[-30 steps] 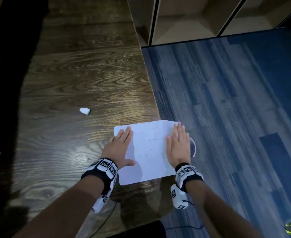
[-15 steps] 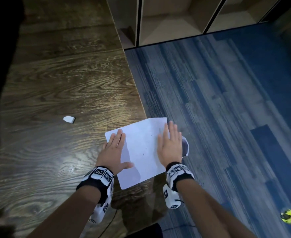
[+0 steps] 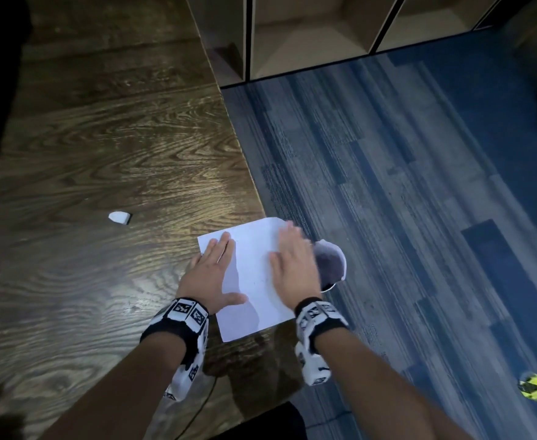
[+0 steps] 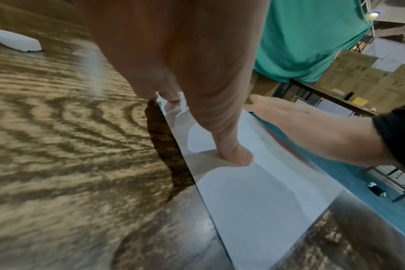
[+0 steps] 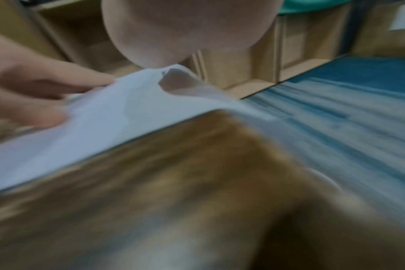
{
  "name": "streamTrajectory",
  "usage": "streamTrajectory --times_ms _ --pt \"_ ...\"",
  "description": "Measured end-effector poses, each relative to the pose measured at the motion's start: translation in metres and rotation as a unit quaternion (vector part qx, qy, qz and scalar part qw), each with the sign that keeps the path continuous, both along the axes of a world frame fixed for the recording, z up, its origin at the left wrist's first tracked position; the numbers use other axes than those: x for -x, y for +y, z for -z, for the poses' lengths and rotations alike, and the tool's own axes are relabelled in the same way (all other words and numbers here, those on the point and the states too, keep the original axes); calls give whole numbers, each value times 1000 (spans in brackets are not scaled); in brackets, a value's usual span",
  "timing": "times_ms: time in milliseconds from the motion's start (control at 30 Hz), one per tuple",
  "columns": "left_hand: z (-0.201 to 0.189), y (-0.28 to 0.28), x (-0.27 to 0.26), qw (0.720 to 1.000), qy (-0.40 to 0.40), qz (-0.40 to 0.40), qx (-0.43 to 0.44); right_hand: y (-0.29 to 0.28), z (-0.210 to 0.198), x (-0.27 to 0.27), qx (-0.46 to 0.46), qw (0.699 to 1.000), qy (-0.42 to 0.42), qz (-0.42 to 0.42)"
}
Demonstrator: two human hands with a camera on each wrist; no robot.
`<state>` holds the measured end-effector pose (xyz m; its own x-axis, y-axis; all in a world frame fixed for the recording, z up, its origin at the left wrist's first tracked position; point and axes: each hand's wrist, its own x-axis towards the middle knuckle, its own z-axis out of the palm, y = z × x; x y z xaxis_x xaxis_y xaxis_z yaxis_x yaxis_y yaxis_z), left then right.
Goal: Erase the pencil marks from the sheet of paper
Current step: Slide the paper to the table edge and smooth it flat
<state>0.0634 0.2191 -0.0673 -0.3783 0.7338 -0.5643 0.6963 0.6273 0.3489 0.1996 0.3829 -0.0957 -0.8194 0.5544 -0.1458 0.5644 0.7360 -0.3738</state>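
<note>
A white sheet of paper [image 3: 253, 281] lies at the right edge of the dark wooden table [image 3: 102, 154], and its right side juts past that edge. Faint pencil marks [image 4: 257, 139] show near the sheet's middle. My left hand [image 3: 213, 271] lies flat on the sheet's left part, with the thumb [image 4: 231, 155] pressing the paper [image 4: 254, 191]. My right hand [image 3: 292, 265] is flat on the right part, its fingertips blurred. A small white eraser [image 3: 119, 217] sits alone on the table to the left, also seen as the eraser [image 4: 16, 41] in the left wrist view. The right wrist view is blurred; the paper [image 5: 104, 113] shows there.
A round white-rimmed bin [image 3: 332, 265] stands on the blue carpet [image 3: 419, 185] just below my right hand. Wooden shelf units [image 3: 308, 33] line the far wall. A yellow object [image 3: 532, 387] lies on the floor at lower right.
Both hands stay flat on the sheet. The sheet has turned a little and slid toward the table's right edge. The bin under my right hand has come more into view.
</note>
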Motion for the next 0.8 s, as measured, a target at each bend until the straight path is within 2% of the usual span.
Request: streamTrajectory --times_ms 67,167,233,333,367,400,467,533,600,667,800 --pt "-1 -3 1 1000 5 0 -4 -37 -4 21 2 993 8 -118" --pt "-3 -16 7 1000 18 4 6 -52 -3 24 4 990 -2 -144" --pt "-3 -27 11 1000 22 8 19 -32 6 8 -16 993 -15 -113" --pt "-5 -41 13 1000 17 -7 20 0 10 -12 -31 998 -37 36" --pt "-5 -45 13 1000 15 -15 18 -1 6 -11 -37 997 -33 63" --pt "-5 -48 12 999 14 -24 16 -11 0 -2 -43 997 -23 55" --pt "-3 -55 12 999 11 -39 6 -50 -6 19 -12 999 14 -42" --pt "-1 -64 14 999 15 -49 -6 -94 -8 30 16 987 26 -159" --pt "-1 -74 19 999 15 -46 -1 -98 -3 29 4 981 8 -192" --pt "-4 -79 23 999 15 -33 12 -65 6 14 -31 989 -5 -144" --pt "-8 -76 22 999 9 -26 28 11 5 -25 -51 995 -42 74"
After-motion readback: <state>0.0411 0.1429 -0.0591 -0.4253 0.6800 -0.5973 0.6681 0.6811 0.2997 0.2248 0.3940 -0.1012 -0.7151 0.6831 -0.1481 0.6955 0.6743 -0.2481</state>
